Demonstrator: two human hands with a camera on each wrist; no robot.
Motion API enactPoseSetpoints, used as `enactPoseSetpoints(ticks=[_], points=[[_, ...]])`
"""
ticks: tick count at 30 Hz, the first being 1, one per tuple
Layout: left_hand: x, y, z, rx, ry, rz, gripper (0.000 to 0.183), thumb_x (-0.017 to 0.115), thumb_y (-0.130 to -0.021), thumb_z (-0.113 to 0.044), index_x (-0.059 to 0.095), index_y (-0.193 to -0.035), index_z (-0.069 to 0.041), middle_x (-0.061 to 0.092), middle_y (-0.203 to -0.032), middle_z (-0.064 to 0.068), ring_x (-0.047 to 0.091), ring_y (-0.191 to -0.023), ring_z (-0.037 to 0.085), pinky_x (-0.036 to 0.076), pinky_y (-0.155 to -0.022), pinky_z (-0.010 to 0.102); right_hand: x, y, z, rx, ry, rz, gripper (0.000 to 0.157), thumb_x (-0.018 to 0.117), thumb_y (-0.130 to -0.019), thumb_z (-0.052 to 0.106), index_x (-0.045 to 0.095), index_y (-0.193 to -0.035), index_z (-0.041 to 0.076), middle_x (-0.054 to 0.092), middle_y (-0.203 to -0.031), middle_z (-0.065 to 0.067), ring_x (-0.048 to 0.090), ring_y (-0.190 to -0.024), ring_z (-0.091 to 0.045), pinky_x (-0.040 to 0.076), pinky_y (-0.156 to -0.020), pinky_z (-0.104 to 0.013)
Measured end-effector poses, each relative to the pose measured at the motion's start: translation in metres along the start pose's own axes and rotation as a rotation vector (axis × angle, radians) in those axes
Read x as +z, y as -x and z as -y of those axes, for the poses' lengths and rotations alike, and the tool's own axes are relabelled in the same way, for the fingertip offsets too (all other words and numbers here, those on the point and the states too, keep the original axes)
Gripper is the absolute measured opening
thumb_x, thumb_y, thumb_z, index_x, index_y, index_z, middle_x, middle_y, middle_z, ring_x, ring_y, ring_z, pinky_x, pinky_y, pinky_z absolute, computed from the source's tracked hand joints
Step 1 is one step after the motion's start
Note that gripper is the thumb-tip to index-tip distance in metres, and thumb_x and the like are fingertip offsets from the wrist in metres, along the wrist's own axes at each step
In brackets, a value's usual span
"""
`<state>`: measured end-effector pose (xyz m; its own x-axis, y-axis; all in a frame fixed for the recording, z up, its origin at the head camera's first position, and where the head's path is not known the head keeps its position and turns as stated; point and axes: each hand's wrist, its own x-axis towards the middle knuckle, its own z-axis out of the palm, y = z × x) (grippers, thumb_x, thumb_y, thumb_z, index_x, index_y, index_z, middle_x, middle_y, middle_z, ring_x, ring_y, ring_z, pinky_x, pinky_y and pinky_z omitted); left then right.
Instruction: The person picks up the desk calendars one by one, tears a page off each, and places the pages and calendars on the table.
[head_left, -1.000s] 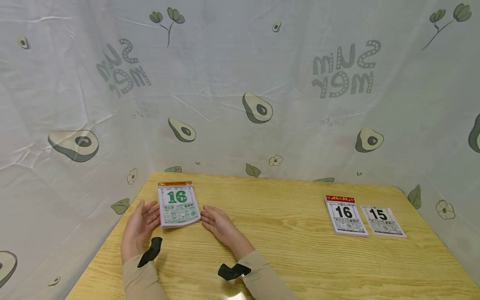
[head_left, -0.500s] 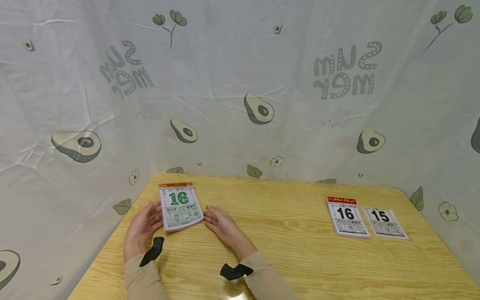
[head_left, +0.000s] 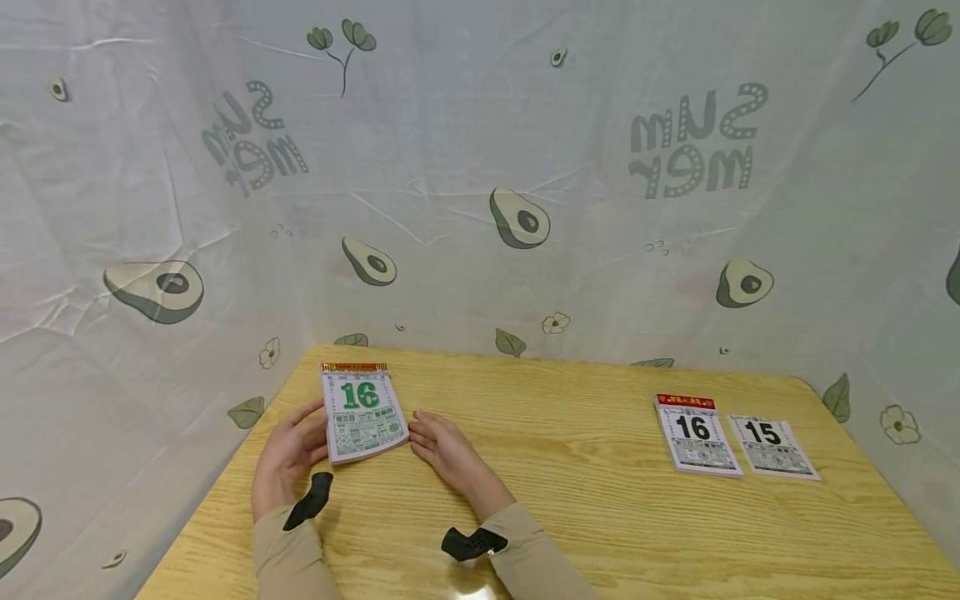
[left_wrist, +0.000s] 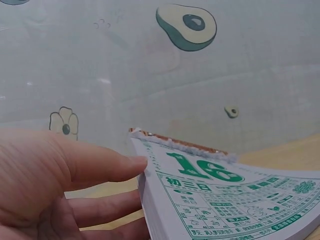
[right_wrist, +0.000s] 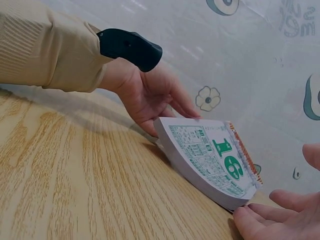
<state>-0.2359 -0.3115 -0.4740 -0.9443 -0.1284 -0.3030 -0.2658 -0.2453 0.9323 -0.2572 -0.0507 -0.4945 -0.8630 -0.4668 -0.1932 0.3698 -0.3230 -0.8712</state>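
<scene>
A thick tear-off calendar point(head_left: 365, 417) with a green 16 and a red-and-gold top strip lies at the table's back left. My left hand point(head_left: 288, 454) grips its left edge, thumb at the top sheet and fingers against the side, as the left wrist view shows. In the right wrist view, the left side of the calendar point(right_wrist: 212, 157) is tilted up off the table. At the opposite edge, my right hand point(head_left: 450, 458) touches the lower right corner with its fingertips. Its thumb stands apart from the pages, and the fingers are loosely extended.
At the right of the wooden table point(head_left: 540, 467) lies a smaller calendar point(head_left: 697, 437) with a red header and black 16. A loose block of sheets point(head_left: 772, 446) showing 15 is beside it. A patterned curtain point(head_left: 450, 150) hangs behind the table.
The calendar's left side has risen slightly and turned a little as my left hand closed on its edge. My right hand stays nearly in place.
</scene>
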Motion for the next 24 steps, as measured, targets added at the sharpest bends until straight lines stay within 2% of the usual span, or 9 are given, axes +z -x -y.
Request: enactPoseSetpoints(ticks=[13, 24], points=[[-0.0043, -0.0098, 0.0055, 0.03, -0.026, -0.042, 0.058, 0.056, -0.098, -0.012, 0.031, -0.151, -0.011, 0.07, -0.092, -0.012, 0.07, -0.087, 0.008, 0.057, -0.075, 0.029, 0.0002, 0.0007, 0.001, -0.006, 0.02, 0.0, 0.063, 0.045, -0.104, 0.031, 0.026, -0.148, -0.009, 0.028, -0.152, -0.033, 0.031, -0.143, -0.041, 0.027, -0.117, -0.05], [-0.0033, -0.0052, 0.0035, 0.041, 0.072, -0.044, 0.049, 0.057, -0.097, -0.005, 0.041, -0.142, -0.015, 0.072, -0.09, -0.013, 0.07, -0.084, 0.008, 0.057, -0.07, 0.027, 0.0001, 0.0015, 0.0013, -0.017, 0.036, -0.033, 0.062, 0.048, -0.102, 0.031, 0.03, -0.147, -0.008, 0.032, -0.151, -0.03, 0.035, -0.141, -0.039, 0.031, -0.116, -0.048]])
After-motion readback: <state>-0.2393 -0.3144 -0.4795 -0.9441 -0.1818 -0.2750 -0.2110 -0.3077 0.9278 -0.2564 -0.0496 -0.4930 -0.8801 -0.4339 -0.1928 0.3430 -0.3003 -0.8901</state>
